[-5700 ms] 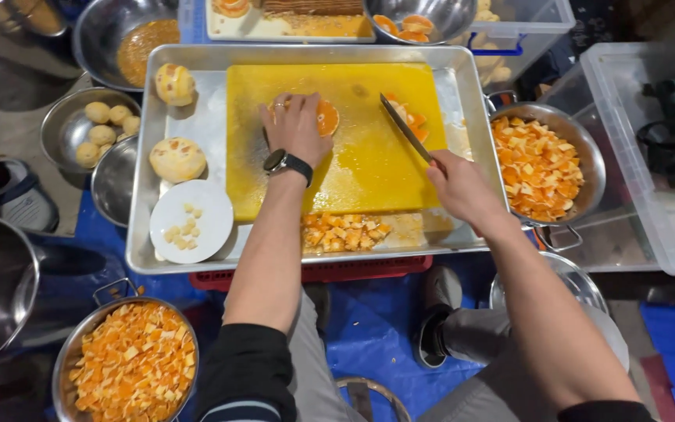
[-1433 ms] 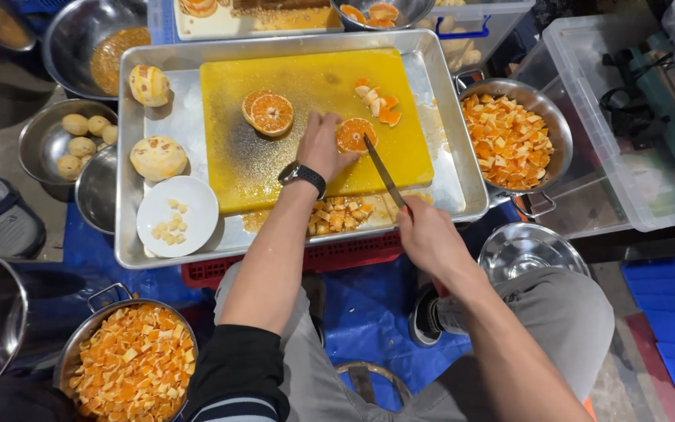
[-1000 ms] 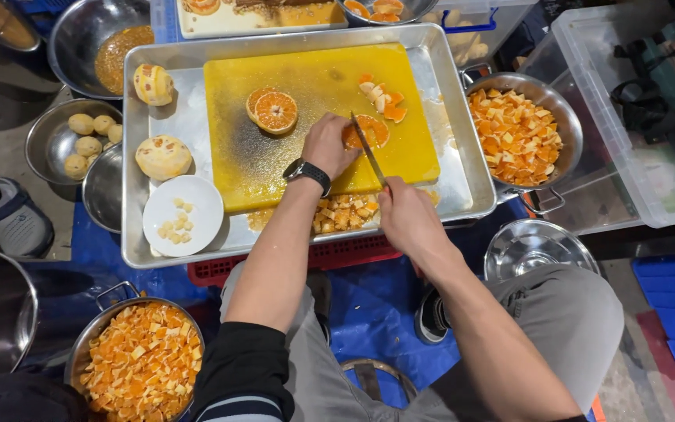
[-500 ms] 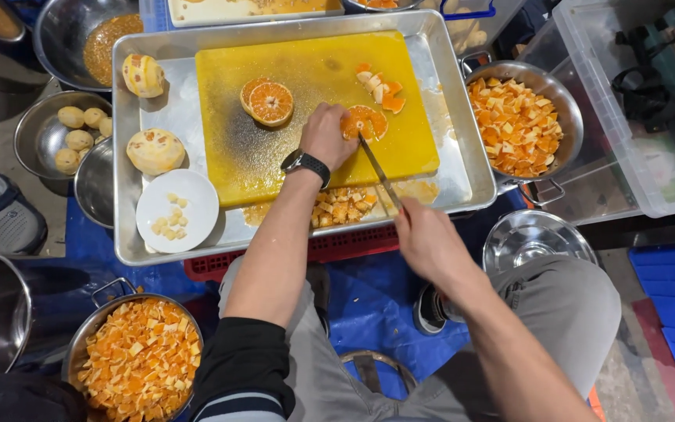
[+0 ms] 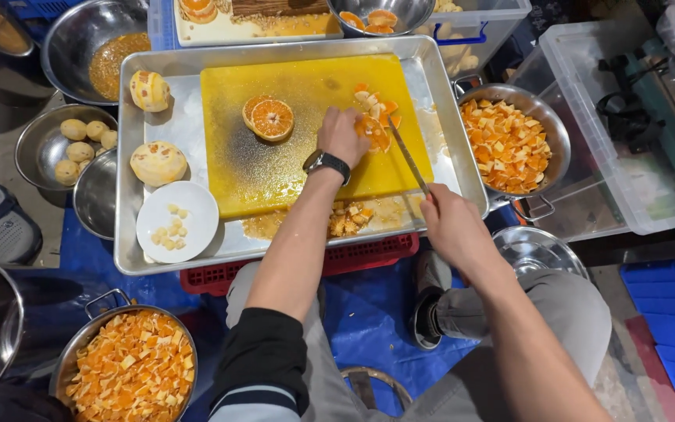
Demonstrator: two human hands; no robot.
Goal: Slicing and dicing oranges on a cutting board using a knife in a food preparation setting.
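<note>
Orange is sitting near the right edge of the yellow board, a half pinned cut face up so it is not rolling under the blade. Going down in size: the steel tray is lying under everything, catching juice and scraps that are pooling along its near rim. The board is filling most of it, leaving a strip at the left for two peeled fruits waiting within reach. A pan of cut pieces is standing just beside the tray's right side, close to the cutting spot, and a second pan of pieces is sitting by the person's left knee. A white plate is holding pips apart from the flesh. Another half is resting mid-board.

The left hand is curling down over the orange, fingers bunched and pressing on it. The right hand is wrapping tight round the handle of the knife, whose blade is angling up to the fruit beside those fingers.
</note>
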